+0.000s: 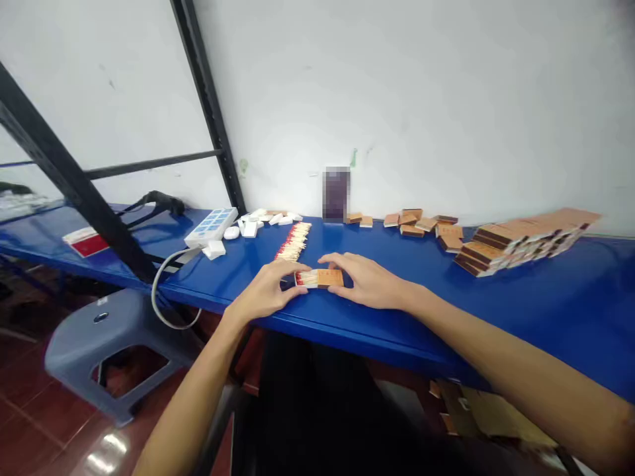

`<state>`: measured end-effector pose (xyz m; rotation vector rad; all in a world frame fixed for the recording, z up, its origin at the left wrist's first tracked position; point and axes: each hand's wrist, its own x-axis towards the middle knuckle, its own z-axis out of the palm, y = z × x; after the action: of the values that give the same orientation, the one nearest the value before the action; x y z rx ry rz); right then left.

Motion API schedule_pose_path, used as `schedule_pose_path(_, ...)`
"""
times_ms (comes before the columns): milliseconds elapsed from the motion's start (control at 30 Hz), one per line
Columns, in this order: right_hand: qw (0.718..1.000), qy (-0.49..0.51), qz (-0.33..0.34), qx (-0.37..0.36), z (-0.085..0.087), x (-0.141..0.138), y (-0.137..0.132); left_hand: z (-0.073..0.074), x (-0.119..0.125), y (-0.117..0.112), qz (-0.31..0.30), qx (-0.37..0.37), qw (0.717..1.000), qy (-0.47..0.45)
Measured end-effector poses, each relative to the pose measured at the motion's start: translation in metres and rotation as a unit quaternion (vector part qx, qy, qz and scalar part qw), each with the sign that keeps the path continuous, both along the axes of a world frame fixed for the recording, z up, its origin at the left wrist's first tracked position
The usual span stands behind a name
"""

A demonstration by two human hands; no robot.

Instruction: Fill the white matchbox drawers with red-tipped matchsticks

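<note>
Between my two hands, near the front edge of the blue table point(397, 330), is a matchbox point(330, 278) with its tray partly slid out to the left. Red-tipped matches point(306, 278) lie in the exposed tray. My left hand point(270, 287) pinches the tray's end between thumb and fingers. The orange-brown sleeve is held by my right hand point(370, 281) from the right, thumb at the near side and fingers at the far side. Just beyond my left hand, a row of loose matches point(294, 242) stretches toward the wall.
Stacked matchboxes point(520, 241) stand at the right, with scattered matchboxes point(421, 223) along the wall. White trays point(251, 228) lie back left beside a white power strip point(212, 227) with a hanging cable point(155, 291). A black metal post point(74, 158) and grey stool point(119, 337) are left.
</note>
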<state>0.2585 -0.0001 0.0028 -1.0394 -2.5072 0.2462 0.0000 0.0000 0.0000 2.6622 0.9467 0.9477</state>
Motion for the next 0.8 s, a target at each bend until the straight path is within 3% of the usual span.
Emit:
schedule_pose_path(333, 0.999, 0.040, -0.002, -0.017, -0.007, -0.002, 0.003, 0.001, -0.003, -0.003, 0.011, -0.014, 1.000, -0.011)
schedule_pose_path(667, 0.994, 0.086, 0.029, 0.066, -0.007, -0.010, -0.001, -0.002, -0.003, 0.000, 0.016, 0.012, 1.000, -0.023)
schedule_pose_path(800, 0.993, 0.072, 0.042, 0.081, -0.004, -0.022, -0.010, -0.002, 0.006, -0.005, -0.010, 0.018, 1.000, -0.013)
